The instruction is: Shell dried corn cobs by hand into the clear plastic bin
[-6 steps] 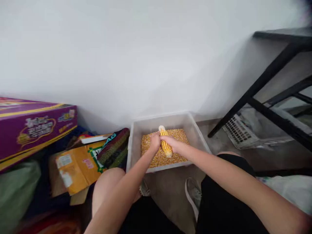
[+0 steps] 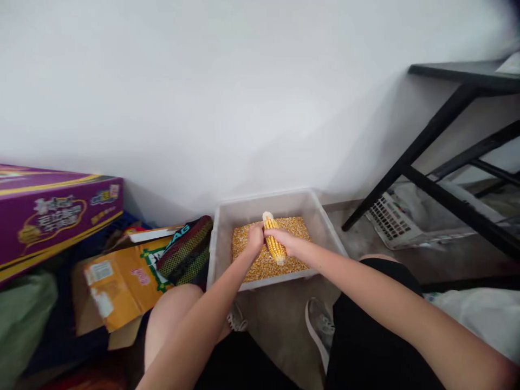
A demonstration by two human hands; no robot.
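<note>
An ear of corn (image 2: pixel 275 247) with yellow kernels and a pale bare tip is tilted over a translucent plastic bin (image 2: pixel 335 238). My right hand (image 2: pixel 283 239) is closed around its middle from the right. On its left side, my left hand (image 2: pixel 255 236) is closed against the ear near the upper end; its fingertips are partly hidden. Loose corn kernels (image 2: pixel 295 260) cover the floor of the bin beneath both hands.
The bin stands on the floor against a white wall. To the left are a purple carton (image 2: pixel 60 214), a yellow padded envelope (image 2: pixel 122 281) and a mesh bag (image 2: pixel 189 252). On the right are a black-legged table (image 2: pixel 390 181) and a white basket (image 2: pixel 392 225).
The whole view has shifted slightly, so the table shows more on the right. Both hands stay on the ear of corn, their hold looking nearly the same.
</note>
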